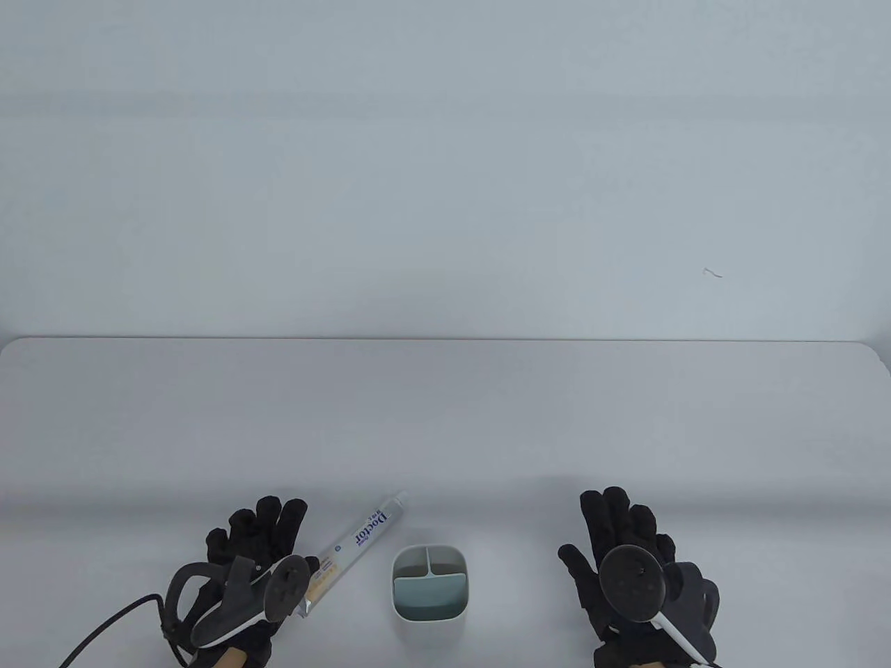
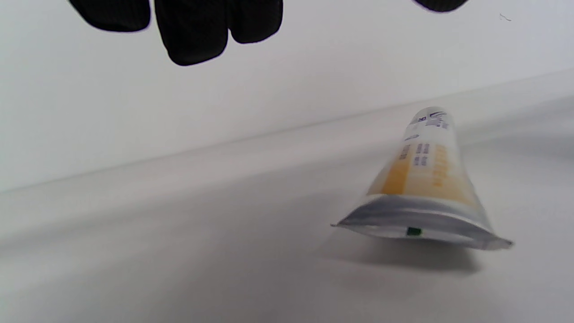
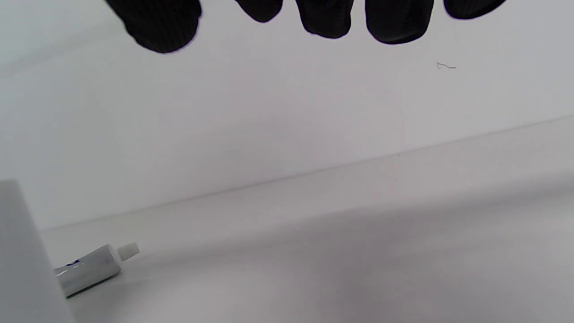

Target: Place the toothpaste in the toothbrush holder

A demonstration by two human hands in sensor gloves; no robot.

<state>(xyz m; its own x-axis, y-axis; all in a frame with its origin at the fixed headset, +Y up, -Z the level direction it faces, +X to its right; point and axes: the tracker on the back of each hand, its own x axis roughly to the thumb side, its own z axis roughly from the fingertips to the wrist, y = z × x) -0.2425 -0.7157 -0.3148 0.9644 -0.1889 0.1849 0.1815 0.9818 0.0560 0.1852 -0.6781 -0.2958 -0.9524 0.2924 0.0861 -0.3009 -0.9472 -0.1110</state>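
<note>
A white toothpaste tube [image 1: 358,539] with blue lettering and an orange band lies flat on the table, cap pointing up-right. It also shows in the left wrist view [image 2: 423,188], crimped end nearest, and its cap end shows in the right wrist view [image 3: 94,265]. A white toothbrush holder [image 1: 429,583] with divided compartments stands upright just right of the tube; its wall shows in the right wrist view [image 3: 20,260]. My left hand [image 1: 254,550] is spread open just left of the tube, holding nothing. My right hand [image 1: 619,550] is spread open right of the holder, holding nothing.
The white table [image 1: 445,417] ends at a far edge against a pale wall [image 1: 445,174]. A black cable [image 1: 104,626] runs from the left hand to the bottom edge. A small mark [image 1: 712,273] is on the wall.
</note>
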